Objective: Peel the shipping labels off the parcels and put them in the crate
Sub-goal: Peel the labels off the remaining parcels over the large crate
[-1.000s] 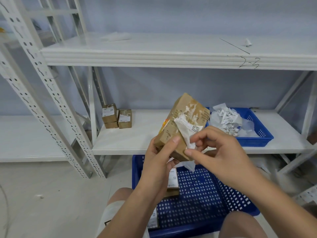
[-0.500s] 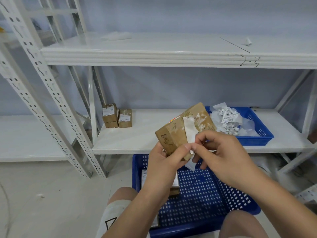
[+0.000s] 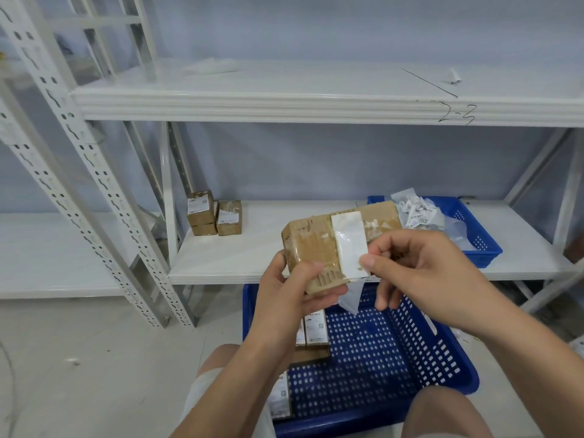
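White shelving behind, blue crate of crumpled labels on it. Taped parcel held mid-air, left hand curled round lower corner. Right hand pinching loose edge of label. Seemingly light, rigid box; label thin, tear-prone: grip near peel line.
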